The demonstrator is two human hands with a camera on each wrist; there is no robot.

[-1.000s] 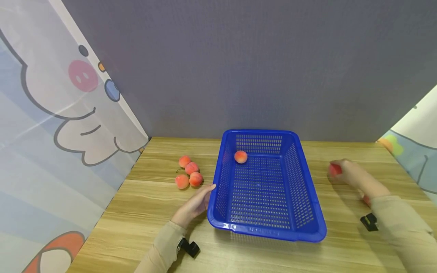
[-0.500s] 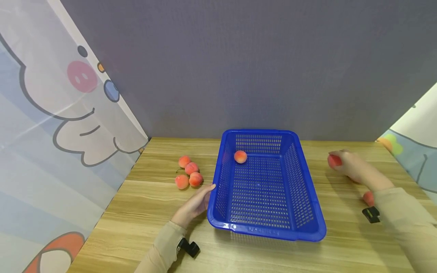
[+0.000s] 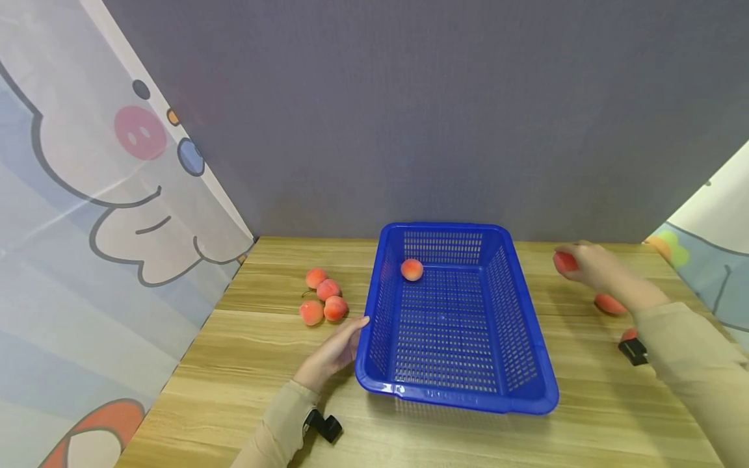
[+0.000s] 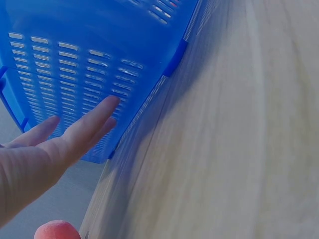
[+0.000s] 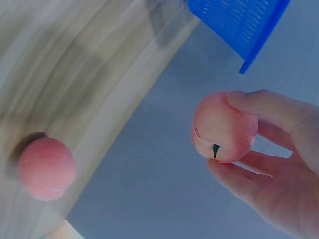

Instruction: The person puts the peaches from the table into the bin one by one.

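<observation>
A blue slotted plastic basket (image 3: pixel 450 406) stands in the middle of the wooden table, with one peach (image 3: pixel 412 270) in its far left corner. My left hand (image 3: pixel 333 354) is at the basket's left side, one fingertip at the rim. In the left wrist view, fairly straight fingers (image 4: pixel 82 132) lie against the slotted outer wall. My right hand (image 3: pixel 597 270) pinches a peach (image 5: pixel 224 129) between thumb and fingers, raised above the table right of the basket. A dark stem mark shows on that peach.
Several peaches (image 3: pixel 328 290) lie grouped left of the basket. On the right, one peach (image 3: pixel 610 304) lies beneath my right forearm, and another peach (image 3: pixel 629 334) is partly hidden by the wrist camera (image 3: pixel 634 351). A grey panel (image 3: pixel 445 117) rises behind the table.
My right hand has lifted its peach up and slightly leftward, away from the table, uncovering a peach below. The left hand and basket have stayed in place.
</observation>
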